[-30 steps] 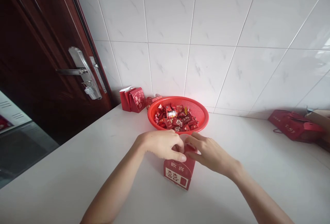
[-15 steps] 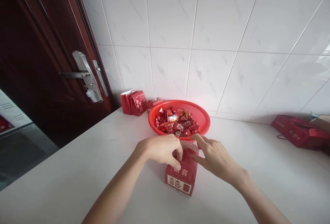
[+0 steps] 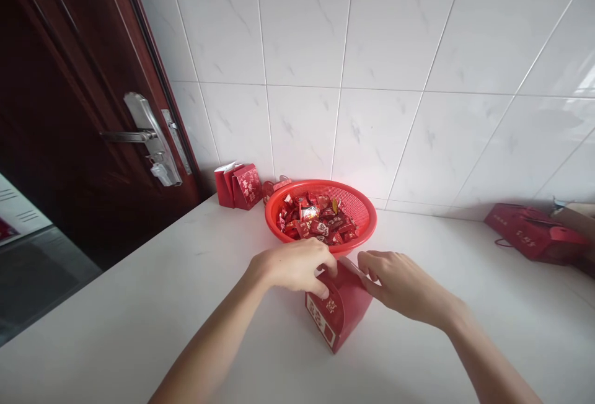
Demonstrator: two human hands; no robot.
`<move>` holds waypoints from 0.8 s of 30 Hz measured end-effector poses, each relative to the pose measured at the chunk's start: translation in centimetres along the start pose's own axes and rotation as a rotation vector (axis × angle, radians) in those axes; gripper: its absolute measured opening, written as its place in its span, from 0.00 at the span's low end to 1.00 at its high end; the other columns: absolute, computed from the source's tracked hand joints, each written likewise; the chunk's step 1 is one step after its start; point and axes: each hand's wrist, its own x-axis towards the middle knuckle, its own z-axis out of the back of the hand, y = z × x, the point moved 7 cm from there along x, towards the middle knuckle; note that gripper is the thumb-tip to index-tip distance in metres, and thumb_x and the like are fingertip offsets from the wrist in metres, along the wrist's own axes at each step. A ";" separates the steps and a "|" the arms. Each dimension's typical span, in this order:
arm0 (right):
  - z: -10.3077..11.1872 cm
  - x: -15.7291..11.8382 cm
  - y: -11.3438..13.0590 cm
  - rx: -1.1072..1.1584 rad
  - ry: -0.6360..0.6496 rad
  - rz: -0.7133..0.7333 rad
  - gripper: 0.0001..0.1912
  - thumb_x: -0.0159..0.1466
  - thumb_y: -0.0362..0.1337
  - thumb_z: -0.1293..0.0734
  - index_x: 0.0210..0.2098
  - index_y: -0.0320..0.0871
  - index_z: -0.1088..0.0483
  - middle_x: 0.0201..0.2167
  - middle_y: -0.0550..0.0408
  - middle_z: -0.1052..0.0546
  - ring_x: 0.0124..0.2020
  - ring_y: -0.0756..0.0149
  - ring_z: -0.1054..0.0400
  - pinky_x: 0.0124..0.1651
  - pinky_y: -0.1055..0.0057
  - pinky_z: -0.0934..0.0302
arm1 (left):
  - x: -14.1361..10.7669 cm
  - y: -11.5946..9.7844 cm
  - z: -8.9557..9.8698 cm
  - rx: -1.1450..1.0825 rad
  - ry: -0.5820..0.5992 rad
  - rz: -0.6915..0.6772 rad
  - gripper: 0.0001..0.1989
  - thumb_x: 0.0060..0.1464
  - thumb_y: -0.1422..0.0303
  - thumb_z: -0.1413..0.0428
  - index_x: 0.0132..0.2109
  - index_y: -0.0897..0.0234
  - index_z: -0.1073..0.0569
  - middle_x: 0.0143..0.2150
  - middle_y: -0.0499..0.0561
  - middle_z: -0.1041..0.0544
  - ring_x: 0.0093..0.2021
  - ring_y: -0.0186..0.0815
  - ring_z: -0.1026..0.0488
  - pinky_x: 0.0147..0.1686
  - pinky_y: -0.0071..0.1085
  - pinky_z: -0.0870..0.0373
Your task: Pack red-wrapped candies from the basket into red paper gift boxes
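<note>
A small red cardboard candy box (image 3: 352,311) with white and gold lettering stands upright on the white tabletop, turned at an angle to me. My left hand (image 3: 297,269) pinches its near left flap between thumb and fingers. On the far right side, my right hand (image 3: 395,283) grips another flap, thumb inside and fingers curled. The inside of the box is mostly hidden. Just behind it sits a red plastic basket (image 3: 367,225) holding several wrapped candies (image 3: 320,221), mostly red.
Folded red boxes (image 3: 242,186) stand by the wall at the back left. A larger red gift box (image 3: 534,233) lies at the far right on the white table (image 3: 186,305). A dark wooden door (image 3: 83,82) with a metal handle is at the left, and a tiled wall (image 3: 307,125) rises behind.
The candy box has turned, so its right side now faces me more. My right hand has moved slightly right and down, its fingers closing on the flap.
</note>
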 end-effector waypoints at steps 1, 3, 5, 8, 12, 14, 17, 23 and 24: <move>0.1 -0.1 -0.1 0.001 0.011 -0.011 0.17 0.66 0.29 0.39 0.25 0.46 0.50 0.23 0.61 0.32 0.20 0.71 0.47 0.26 0.70 0.55 | 0.1 0.0 0.0 -0.002 -0.008 -0.001 0.12 0.52 0.60 0.37 0.44 0.56 0.21 0.42 0.50 0.25 0.48 0.41 0.29 0.36 0.30 0.37; 0.0 -0.2 -0.3 0.003 0.029 -0.037 0.17 0.66 0.29 0.38 0.25 0.46 0.49 0.23 0.60 0.31 0.21 0.71 0.45 0.27 0.70 0.55 | 0.4 0.1 -0.2 -0.010 -0.005 0.014 0.12 0.53 0.59 0.38 0.44 0.56 0.21 0.42 0.50 0.25 0.48 0.42 0.29 0.35 0.30 0.38; -0.3 -0.1 -0.4 -0.015 0.046 -0.053 0.17 0.66 0.31 0.37 0.24 0.46 0.48 0.23 0.60 0.30 0.21 0.70 0.45 0.27 0.69 0.55 | 0.7 0.3 -0.5 -0.018 0.009 0.034 0.13 0.53 0.59 0.38 0.45 0.56 0.22 0.43 0.50 0.26 0.49 0.42 0.30 0.35 0.30 0.38; -1.3 0.4 -0.3 -0.036 0.083 -0.061 0.17 0.65 0.32 0.37 0.24 0.46 0.48 0.24 0.59 0.29 0.21 0.70 0.45 0.27 0.69 0.55 | 1.1 0.5 -0.9 -0.017 0.018 0.051 0.12 0.53 0.59 0.39 0.44 0.57 0.23 0.46 0.51 0.26 0.49 0.42 0.29 0.34 0.30 0.38; -1.9 0.8 -0.4 -0.019 0.098 -0.090 0.15 0.64 0.33 0.37 0.25 0.46 0.47 0.27 0.57 0.26 0.23 0.69 0.41 0.27 0.68 0.56 | 1.3 0.7 -1.1 0.005 0.016 0.062 0.13 0.53 0.58 0.39 0.43 0.59 0.24 0.49 0.52 0.27 0.48 0.43 0.28 0.33 0.31 0.38; -1.8 0.8 -0.3 -0.011 0.098 -0.091 0.15 0.64 0.33 0.36 0.26 0.46 0.47 0.28 0.57 0.26 0.24 0.68 0.39 0.28 0.69 0.55 | 1.4 0.7 -1.2 0.011 0.017 0.072 0.13 0.52 0.58 0.39 0.42 0.59 0.25 0.50 0.53 0.27 0.47 0.43 0.28 0.33 0.31 0.37; -1.2 0.4 0.2 0.036 0.099 -0.046 0.13 0.64 0.34 0.34 0.28 0.46 0.44 0.30 0.58 0.26 0.26 0.69 0.39 0.28 0.70 0.53 | 1.5 0.8 -1.4 0.009 0.026 0.095 0.12 0.52 0.59 0.39 0.41 0.60 0.25 0.49 0.54 0.27 0.48 0.43 0.27 0.33 0.31 0.35; -1.2 -0.2 1.6 0.090 0.126 0.101 0.03 0.64 0.34 0.35 0.33 0.45 0.31 0.31 0.58 0.29 0.26 0.70 0.39 0.28 0.71 0.51 | 1.5 0.6 -1.3 0.050 0.042 0.151 0.11 0.51 0.59 0.41 0.34 0.61 0.31 0.41 0.52 0.26 0.42 0.42 0.27 0.28 0.31 0.38; -1.3 -0.2 1.8 0.086 0.130 0.117 0.03 0.65 0.33 0.35 0.34 0.46 0.29 0.31 0.57 0.29 0.26 0.70 0.39 0.28 0.72 0.51 | 1.4 0.7 -1.3 0.050 0.052 0.176 0.12 0.51 0.58 0.41 0.33 0.61 0.32 0.39 0.52 0.26 0.40 0.42 0.27 0.27 0.32 0.39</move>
